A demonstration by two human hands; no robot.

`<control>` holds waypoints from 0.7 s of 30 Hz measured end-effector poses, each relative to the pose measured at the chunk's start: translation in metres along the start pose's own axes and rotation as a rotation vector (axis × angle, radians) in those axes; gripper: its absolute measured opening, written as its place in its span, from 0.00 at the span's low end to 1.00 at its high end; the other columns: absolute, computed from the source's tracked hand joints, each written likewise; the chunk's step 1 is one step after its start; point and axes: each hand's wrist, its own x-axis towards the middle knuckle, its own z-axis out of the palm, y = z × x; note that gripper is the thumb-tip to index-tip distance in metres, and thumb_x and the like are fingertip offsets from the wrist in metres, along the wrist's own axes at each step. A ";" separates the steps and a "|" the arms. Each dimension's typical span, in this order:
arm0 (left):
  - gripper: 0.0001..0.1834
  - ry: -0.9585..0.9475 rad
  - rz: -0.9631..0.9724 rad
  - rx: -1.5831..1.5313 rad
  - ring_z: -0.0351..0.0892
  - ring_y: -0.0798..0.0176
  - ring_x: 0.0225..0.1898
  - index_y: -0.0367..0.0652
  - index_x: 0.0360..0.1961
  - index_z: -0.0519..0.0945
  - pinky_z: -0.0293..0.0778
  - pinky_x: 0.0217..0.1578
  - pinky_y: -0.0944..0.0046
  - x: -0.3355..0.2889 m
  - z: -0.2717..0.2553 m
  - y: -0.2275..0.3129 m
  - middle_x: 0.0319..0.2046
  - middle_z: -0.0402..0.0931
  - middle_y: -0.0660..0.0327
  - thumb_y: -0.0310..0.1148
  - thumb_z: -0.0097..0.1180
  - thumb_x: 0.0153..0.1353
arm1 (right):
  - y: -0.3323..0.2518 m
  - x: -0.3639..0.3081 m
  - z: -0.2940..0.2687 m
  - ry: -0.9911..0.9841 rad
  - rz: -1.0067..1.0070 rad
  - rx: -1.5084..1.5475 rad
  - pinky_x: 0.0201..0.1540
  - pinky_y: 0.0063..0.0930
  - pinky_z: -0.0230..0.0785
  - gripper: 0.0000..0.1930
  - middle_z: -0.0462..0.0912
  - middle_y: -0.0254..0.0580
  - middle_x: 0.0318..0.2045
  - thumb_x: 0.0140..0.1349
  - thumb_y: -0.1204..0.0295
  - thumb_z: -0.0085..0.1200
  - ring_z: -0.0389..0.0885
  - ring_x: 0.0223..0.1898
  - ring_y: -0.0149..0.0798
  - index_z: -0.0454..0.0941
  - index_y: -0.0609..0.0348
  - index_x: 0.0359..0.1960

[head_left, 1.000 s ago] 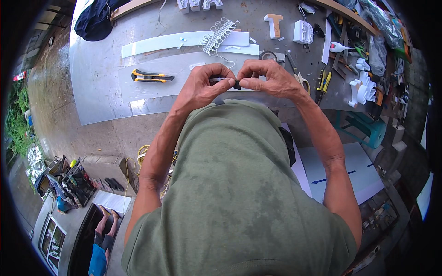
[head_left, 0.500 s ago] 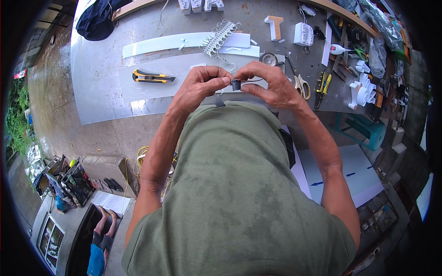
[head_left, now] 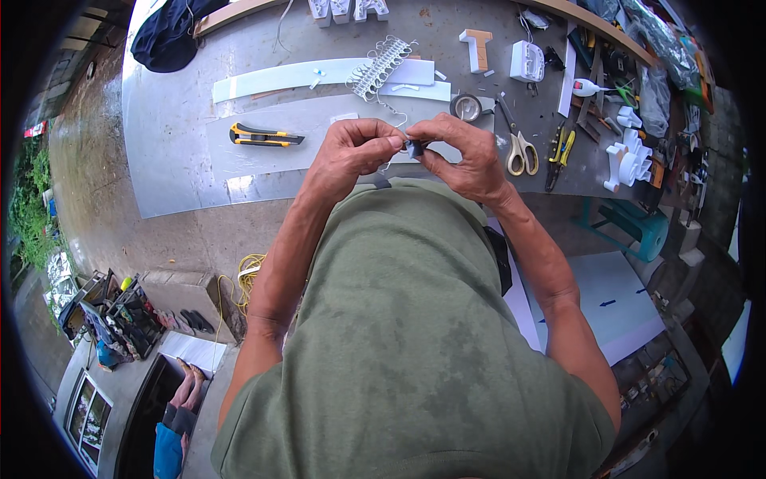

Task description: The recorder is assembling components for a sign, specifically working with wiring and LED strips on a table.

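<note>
My left hand [head_left: 357,152] and my right hand [head_left: 467,156] meet at the table's near edge, fingertips almost touching. A thin white wire [head_left: 396,112] comes down from a coiled string of small white pieces [head_left: 381,68] to the pinched fingers of my left hand. Between the hands is a short black strip [head_left: 414,148], which looks like tape, held in the fingertips of my right hand. The fingers hide where wire and strip meet. Just beyond my right hand lies a roll of dark tape [head_left: 465,107].
A yellow-black utility knife [head_left: 265,136] lies left of my hands. Scissors [head_left: 523,153] and yellow-handled pliers [head_left: 565,148] are on the right. White strips [head_left: 279,78], a letter-shaped block [head_left: 476,50] and a white boxy piece [head_left: 527,61] sit farther back. A green stool [head_left: 638,230] stands below the table.
My right hand has shifted slightly left and rolled, and the black strip has tilted. The tape roll and scissors show more fully. My left hand stays nearly in place.
</note>
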 end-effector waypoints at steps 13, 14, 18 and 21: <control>0.12 0.103 0.152 0.178 0.76 0.75 0.32 0.34 0.40 0.87 0.73 0.35 0.71 -0.002 0.008 -0.003 0.29 0.84 0.65 0.33 0.67 0.63 | 0.006 -0.001 -0.006 -0.005 0.118 0.083 0.38 0.26 0.77 0.11 0.88 0.41 0.33 0.58 0.80 0.67 0.85 0.35 0.33 0.88 0.60 0.43; 0.11 0.121 0.166 0.244 0.77 0.75 0.32 0.34 0.40 0.87 0.73 0.35 0.71 -0.003 0.009 -0.003 0.29 0.84 0.65 0.32 0.66 0.63 | 0.006 0.000 -0.007 0.003 0.109 0.083 0.37 0.25 0.77 0.10 0.88 0.41 0.33 0.58 0.80 0.67 0.85 0.34 0.33 0.88 0.60 0.42; 0.08 0.202 0.275 0.369 0.77 0.76 0.29 0.36 0.38 0.88 0.74 0.31 0.72 -0.005 0.016 -0.003 0.29 0.85 0.64 0.29 0.66 0.61 | 0.005 0.000 -0.004 0.019 0.119 0.100 0.38 0.25 0.77 0.08 0.89 0.40 0.33 0.60 0.78 0.67 0.85 0.34 0.32 0.88 0.60 0.42; 0.04 0.242 0.385 0.504 0.72 0.79 0.29 0.37 0.37 0.87 0.67 0.29 0.74 -0.009 0.023 -0.001 0.28 0.82 0.67 0.25 0.65 0.62 | -0.001 -0.001 -0.002 0.027 0.243 0.123 0.39 0.25 0.76 0.07 0.88 0.39 0.33 0.62 0.75 0.67 0.84 0.35 0.29 0.88 0.63 0.41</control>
